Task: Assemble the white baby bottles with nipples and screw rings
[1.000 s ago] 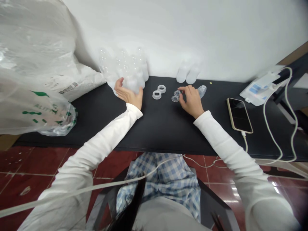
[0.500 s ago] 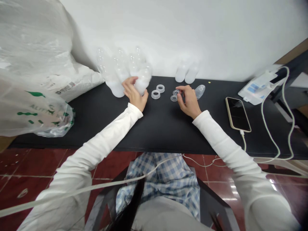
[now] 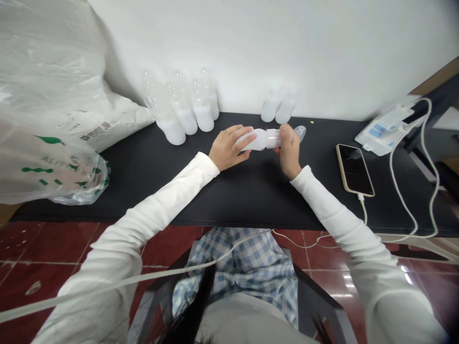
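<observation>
Nearest, a milky plastic bottle (image 3: 258, 139) lies on its side between the two hands, its clear end toward the right; whether it touches the counter is hard to tell. The left hand (image 3: 228, 149) has its fingers curled over the white body, and the right hand (image 3: 289, 154) is closed around the clear end. Just past the right hand, a clear domed cap (image 3: 301, 132) shows, partly hidden by it. Farther back on the left stands a cluster of white bottles (image 3: 202, 116) under clear domes, contents indistinct, beside a white sack (image 3: 124, 117); on the right, two white bottles (image 3: 286, 111) stand close together. Behind them the black counter (image 3: 247, 200) meets a white wall (image 3: 272, 43).
</observation>
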The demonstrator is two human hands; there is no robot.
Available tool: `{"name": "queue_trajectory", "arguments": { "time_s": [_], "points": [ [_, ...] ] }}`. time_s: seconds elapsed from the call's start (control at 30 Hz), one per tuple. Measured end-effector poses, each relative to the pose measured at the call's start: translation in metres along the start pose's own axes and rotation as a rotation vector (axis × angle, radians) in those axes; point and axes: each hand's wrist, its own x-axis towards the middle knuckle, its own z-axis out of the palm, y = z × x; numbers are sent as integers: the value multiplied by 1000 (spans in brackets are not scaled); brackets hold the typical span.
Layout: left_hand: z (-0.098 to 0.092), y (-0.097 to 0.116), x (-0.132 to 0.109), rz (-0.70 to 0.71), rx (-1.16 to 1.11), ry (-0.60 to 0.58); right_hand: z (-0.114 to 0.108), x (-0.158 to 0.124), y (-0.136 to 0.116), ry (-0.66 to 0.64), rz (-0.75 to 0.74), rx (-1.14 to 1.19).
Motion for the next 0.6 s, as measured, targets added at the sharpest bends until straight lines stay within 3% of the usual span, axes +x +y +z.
{"name": "queue_trajectory", "arguments": {
  "time_s": [0.13, 0.3, 0.47, 0.53, 0.6],
  "points": [
    [8, -12, 8, 79, -25, -47, -4, 6, 1, 72, -28, -49],
    [15, -17, 8, 105, -78, -9, -12, 11, 7, 30, -46, -166],
    [8, -16, 3, 90, -215, 63, -21, 13, 14, -166, -41, -213],
    [3, -16, 2, 22, -319, 90, -26, 15, 14, -275, -129, -258],
    [-3, -16, 1, -77, -429, 129, -31, 17, 13, -391, -310, -300]
  ]
}}
